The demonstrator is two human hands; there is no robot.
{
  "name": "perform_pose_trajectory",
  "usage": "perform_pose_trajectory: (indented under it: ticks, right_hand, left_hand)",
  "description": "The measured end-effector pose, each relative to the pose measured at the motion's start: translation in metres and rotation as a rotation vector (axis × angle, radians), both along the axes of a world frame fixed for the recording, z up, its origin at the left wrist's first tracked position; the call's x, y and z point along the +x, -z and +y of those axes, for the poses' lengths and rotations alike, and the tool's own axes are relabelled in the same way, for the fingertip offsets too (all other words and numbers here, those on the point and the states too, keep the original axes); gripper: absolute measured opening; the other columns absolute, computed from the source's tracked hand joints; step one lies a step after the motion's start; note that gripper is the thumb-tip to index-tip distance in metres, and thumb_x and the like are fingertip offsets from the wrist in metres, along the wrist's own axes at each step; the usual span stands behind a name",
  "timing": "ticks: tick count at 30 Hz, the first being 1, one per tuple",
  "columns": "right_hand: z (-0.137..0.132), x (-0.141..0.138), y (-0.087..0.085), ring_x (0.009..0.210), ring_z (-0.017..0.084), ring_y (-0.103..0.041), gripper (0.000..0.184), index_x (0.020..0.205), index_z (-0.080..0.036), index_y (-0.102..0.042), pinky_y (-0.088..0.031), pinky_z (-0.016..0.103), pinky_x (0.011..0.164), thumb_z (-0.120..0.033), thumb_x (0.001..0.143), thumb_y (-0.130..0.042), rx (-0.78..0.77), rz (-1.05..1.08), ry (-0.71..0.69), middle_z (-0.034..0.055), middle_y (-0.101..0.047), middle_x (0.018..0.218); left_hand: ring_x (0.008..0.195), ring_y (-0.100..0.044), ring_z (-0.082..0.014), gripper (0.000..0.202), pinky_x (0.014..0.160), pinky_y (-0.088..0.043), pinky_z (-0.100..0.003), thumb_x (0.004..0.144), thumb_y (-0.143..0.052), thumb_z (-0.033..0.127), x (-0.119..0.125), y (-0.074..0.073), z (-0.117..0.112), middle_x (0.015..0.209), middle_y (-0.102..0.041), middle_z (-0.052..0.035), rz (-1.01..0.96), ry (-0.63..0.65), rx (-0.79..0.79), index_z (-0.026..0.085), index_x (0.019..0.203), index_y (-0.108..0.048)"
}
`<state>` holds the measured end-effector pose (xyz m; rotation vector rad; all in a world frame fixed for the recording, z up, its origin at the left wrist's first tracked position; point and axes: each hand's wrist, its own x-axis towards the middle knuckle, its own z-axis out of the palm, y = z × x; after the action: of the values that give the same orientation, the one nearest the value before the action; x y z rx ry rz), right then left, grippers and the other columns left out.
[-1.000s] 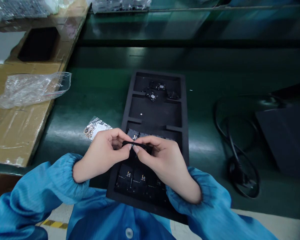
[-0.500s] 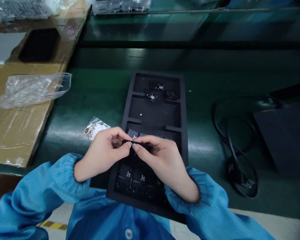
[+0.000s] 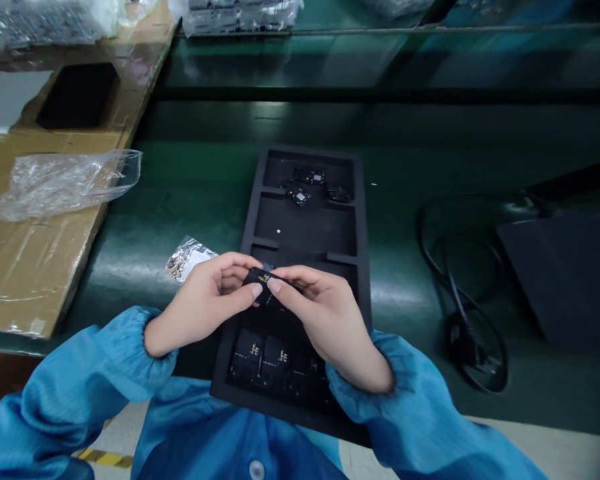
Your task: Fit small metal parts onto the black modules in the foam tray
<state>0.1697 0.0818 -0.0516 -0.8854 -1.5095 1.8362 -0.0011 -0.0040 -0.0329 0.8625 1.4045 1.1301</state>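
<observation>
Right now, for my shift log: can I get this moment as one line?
left hand: pinching part | right hand: pinching part | both over tray | bag left of tray

Left hand (image 3: 207, 303), right hand (image 3: 327, 317) close together, fingers (image 3: 253, 291) pinched tip to tip (thumbs uppermost)

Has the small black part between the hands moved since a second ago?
Yes. The small black part turned face-up, edging farther up the foam tray.

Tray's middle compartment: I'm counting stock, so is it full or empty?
Almost empty: the middle compartment shows bare black floor with only one tiny pale speck; other compartments of the tray hold parts.
</observation>
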Motion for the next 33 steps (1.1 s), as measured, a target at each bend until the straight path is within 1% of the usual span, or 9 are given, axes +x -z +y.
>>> perform_pose_trajectory:
  ticks: [2, 5, 9, 12, 18, 23, 27, 30, 33]
  right_hand:
    - [0.000, 0.001, 0.001, 0.082, 0.020, -0.072, 0.010, 0.091, -0.022, -0.079, -0.058, 0.025, 0.073, -0.026, 0.083, -0.081, -0.046, 0.009, -0.007, 0.0012, -0.075, 0.087]
    - [-0.001, 0.004, -0.001, 0.076, 0.021, -0.071, 0.013, 0.089, -0.019, -0.077, -0.058, 0.027, 0.067, -0.029, 0.081, -0.082, -0.047, -0.019, -0.063, 0.0019, -0.074, 0.082]
    - [-0.003, 0.008, -0.008, 0.065, 0.018, -0.067, 0.013, 0.080, -0.019, -0.074, -0.052, 0.023, 0.057, -0.029, 0.087, -0.077, 0.097, -0.078, -0.110, -0.0002, -0.070, 0.073]
    - [-0.006, 0.014, -0.010, 0.063, 0.016, -0.065, 0.015, 0.078, -0.019, -0.073, -0.050, 0.022, 0.056, -0.025, 0.091, -0.072, 0.209, -0.107, -0.129, -0.0015, -0.069, 0.070]
    - [-0.010, 0.020, -0.005, 0.064, 0.017, -0.066, 0.013, 0.080, -0.018, -0.075, -0.053, 0.023, 0.058, -0.027, 0.090, -0.074, 0.296, -0.078, -0.009, -0.0001, -0.070, 0.073]
    - [0.007, 0.026, -0.027, 0.063, 0.020, -0.067, 0.023, 0.080, -0.018, -0.076, -0.056, 0.026, 0.057, -0.039, 0.089, -0.078, 0.305, -0.089, 0.056, 0.0018, -0.069, 0.070]
    - [0.022, 0.041, -0.044, 0.065, 0.021, -0.068, 0.017, 0.086, -0.019, -0.077, -0.058, 0.027, 0.059, -0.035, 0.088, -0.079, 0.465, -0.145, 0.160, 0.0019, -0.070, 0.073]
    - [0.026, 0.052, -0.041, 0.063, 0.021, -0.068, 0.018, 0.084, -0.019, -0.077, -0.057, 0.026, 0.055, -0.037, 0.088, -0.078, 0.538, -0.174, 0.243, 0.0021, -0.070, 0.072]
    - [0.029, 0.060, -0.030, 0.061, 0.020, -0.067, 0.018, 0.080, -0.020, -0.077, -0.055, 0.025, 0.052, -0.037, 0.086, -0.079, 0.526, -0.140, 0.311, 0.0018, -0.071, 0.072]
  left_hand:
    - [0.074, -0.072, -0.0136, 0.022, 0.073, -0.059, -0.025, 0.086, -0.070, 0.022, -0.001, 0.002, -0.002, 0.088, -0.072, -0.0014, 0.024, -0.021, -0.002, 0.017, 0.105, -0.062]
    - [0.075, -0.071, -0.0126, 0.018, 0.070, -0.058, -0.022, 0.086, -0.070, 0.022, -0.001, 0.001, -0.004, 0.085, -0.072, -0.0004, 0.183, -0.040, 0.058, 0.018, 0.102, -0.064]
    - [0.079, -0.071, -0.0129, 0.017, 0.071, -0.058, -0.021, 0.086, -0.069, 0.021, 0.001, -0.005, -0.005, 0.093, -0.074, -0.0015, 0.352, 0.025, 0.111, 0.020, 0.104, -0.070]
    - [0.078, -0.070, -0.0131, 0.018, 0.070, -0.058, -0.022, 0.086, -0.069, 0.021, 0.003, -0.008, -0.007, 0.092, -0.075, -0.0013, 0.425, 0.046, 0.122, 0.021, 0.103, -0.072]
    - [0.087, -0.070, -0.0150, 0.024, 0.078, -0.058, -0.026, 0.089, -0.067, 0.026, 0.009, -0.004, -0.013, 0.101, -0.074, -0.0032, 0.455, 0.070, 0.149, 0.021, 0.113, -0.068]
    - [0.075, -0.067, -0.0133, 0.013, 0.070, -0.056, -0.025, 0.087, -0.069, 0.029, 0.018, -0.019, 0.009, 0.082, -0.070, -0.0005, 0.473, 0.025, 0.217, 0.018, 0.091, -0.065]
    - [0.069, -0.065, -0.0124, 0.014, 0.065, -0.054, -0.024, 0.086, -0.070, 0.029, 0.025, -0.037, 0.037, 0.079, -0.068, 0.0000, 0.406, 0.074, 0.285, 0.016, 0.089, -0.065]
    - [0.069, -0.064, -0.0120, 0.013, 0.065, -0.053, -0.023, 0.086, -0.070, 0.028, 0.033, -0.043, 0.051, 0.077, -0.068, 0.0006, 0.415, 0.131, 0.305, 0.016, 0.086, -0.065]
    - [0.068, -0.063, -0.0114, 0.011, 0.064, -0.050, -0.022, 0.086, -0.068, 0.026, 0.043, -0.042, 0.058, 0.075, -0.067, 0.0015, 0.489, 0.157, 0.334, 0.016, 0.084, -0.063]
